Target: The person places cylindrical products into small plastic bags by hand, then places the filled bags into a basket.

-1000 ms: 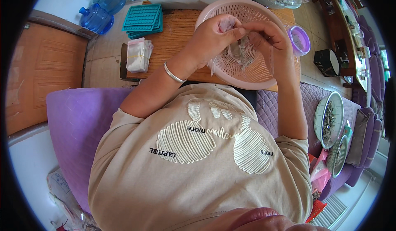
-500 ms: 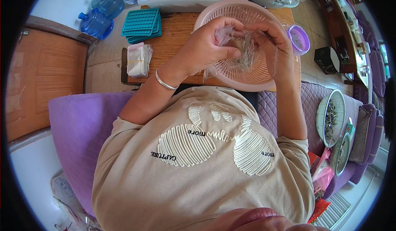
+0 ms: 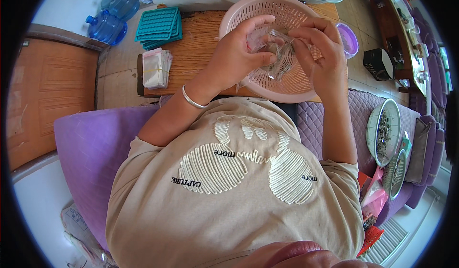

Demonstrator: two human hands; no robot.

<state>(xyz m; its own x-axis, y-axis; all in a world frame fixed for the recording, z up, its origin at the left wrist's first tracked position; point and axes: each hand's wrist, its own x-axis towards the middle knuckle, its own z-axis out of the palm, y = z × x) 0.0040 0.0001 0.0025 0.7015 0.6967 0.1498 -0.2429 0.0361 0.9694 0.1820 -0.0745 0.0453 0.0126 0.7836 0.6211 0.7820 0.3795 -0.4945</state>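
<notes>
Over a pink slotted basket (image 3: 270, 90), both hands work at a crinkled clear plastic bag (image 3: 285, 61). Something brownish shows inside the bag, too unclear to name. My left hand (image 3: 241, 50) grips the bag from its left side, the thumb laid across it and the index finger raised; clear film also shows against the palm. On the other side, my right hand (image 3: 322, 50) pinches the bag's upper right edge between thumb and fingertips. The left wrist wears a silver bangle (image 3: 192, 98).
Left on the wooden table (image 3: 193, 53) lie teal ridged trays (image 3: 158, 26) and a banded stack of clear bags (image 3: 156, 69). Beyond stands a white bin (image 3: 201, 1) of brown pieces. A purple tub (image 3: 348, 41) sits right of the basket. Bowls with dried bits (image 3: 382, 133) rest on the sofa.
My right hand's fingers have drawn to a pinch at the bag's edge. The left hand keeps its hold, with the index finger lifted more. The whole view has shifted slightly.
</notes>
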